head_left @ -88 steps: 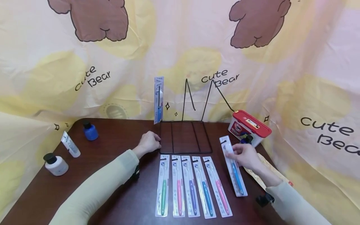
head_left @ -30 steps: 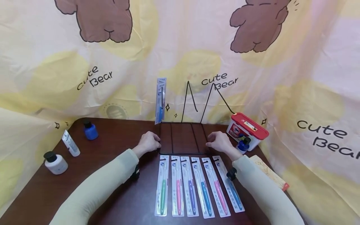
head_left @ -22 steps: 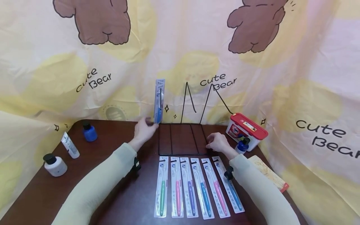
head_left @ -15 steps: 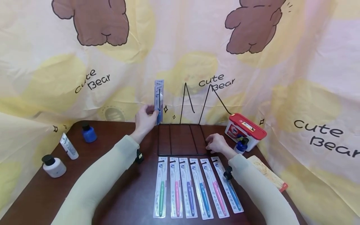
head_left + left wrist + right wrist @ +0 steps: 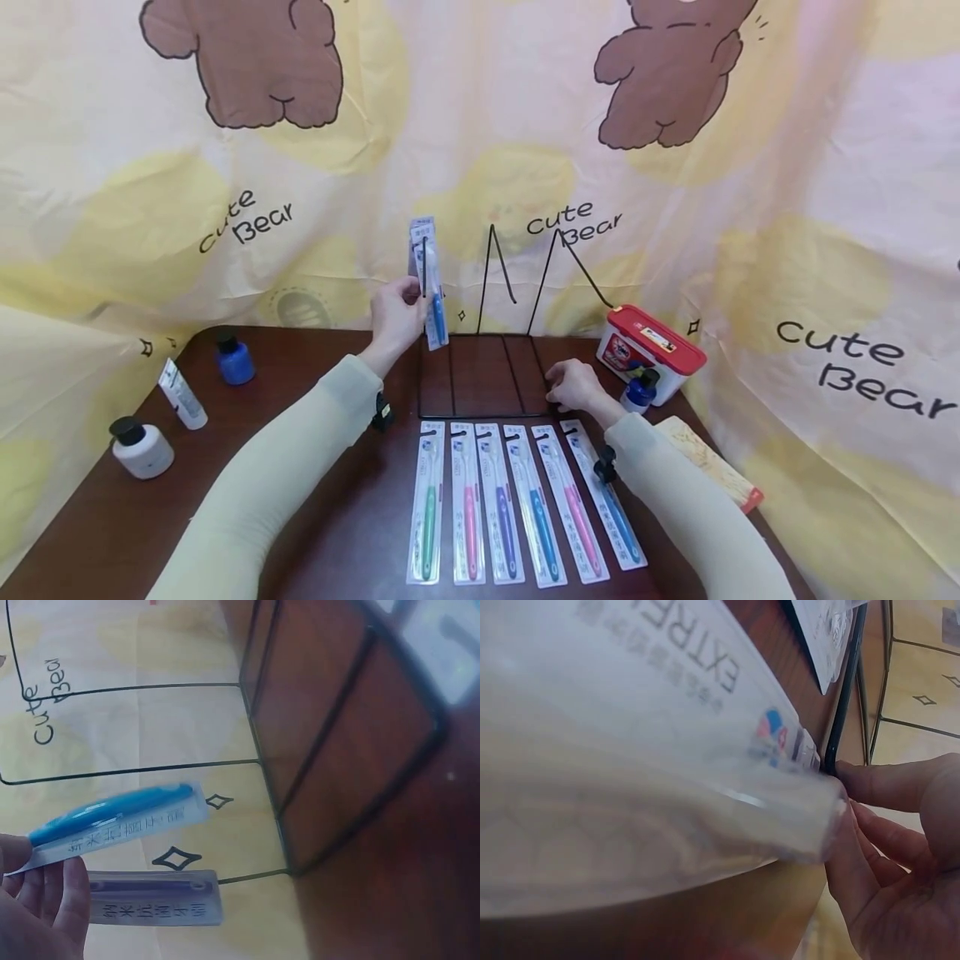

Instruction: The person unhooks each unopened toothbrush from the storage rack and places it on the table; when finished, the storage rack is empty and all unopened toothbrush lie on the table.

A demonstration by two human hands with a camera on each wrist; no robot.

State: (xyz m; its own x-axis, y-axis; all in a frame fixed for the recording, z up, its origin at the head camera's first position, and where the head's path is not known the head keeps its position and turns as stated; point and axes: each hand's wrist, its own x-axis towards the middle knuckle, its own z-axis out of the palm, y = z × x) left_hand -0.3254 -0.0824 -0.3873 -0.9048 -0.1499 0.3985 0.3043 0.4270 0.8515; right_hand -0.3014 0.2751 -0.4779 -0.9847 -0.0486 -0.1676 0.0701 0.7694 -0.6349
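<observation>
My left hand (image 5: 405,308) is raised at the left upright of the black wire rack (image 5: 480,414) and pinches a packaged blue toothbrush (image 5: 435,312), tilted away from the prong. In the left wrist view the blue pack (image 5: 120,821) sits between my fingers (image 5: 45,900), and a second, purple pack (image 5: 154,907) hangs behind it. My right hand (image 5: 561,392) rests on the rack's front right corner, its fingers (image 5: 885,840) touching the wire (image 5: 844,697). Several packaged toothbrushes (image 5: 502,508) lie in a row in front of the rack.
A red-lidded box (image 5: 651,346) and a blue bottle (image 5: 639,392) stand to the right of the rack, with a flat yellow pack (image 5: 708,467) nearer me. At the left are a blue bottle (image 5: 234,360), a white tube (image 5: 180,393) and a white jar (image 5: 141,446). A curtain hangs behind.
My right hand laid a blue pack at the right end of the row, then moved to the rack's right corner. My left hand rose from the rack's base, took the hanging blue pack and tilted it outward.
</observation>
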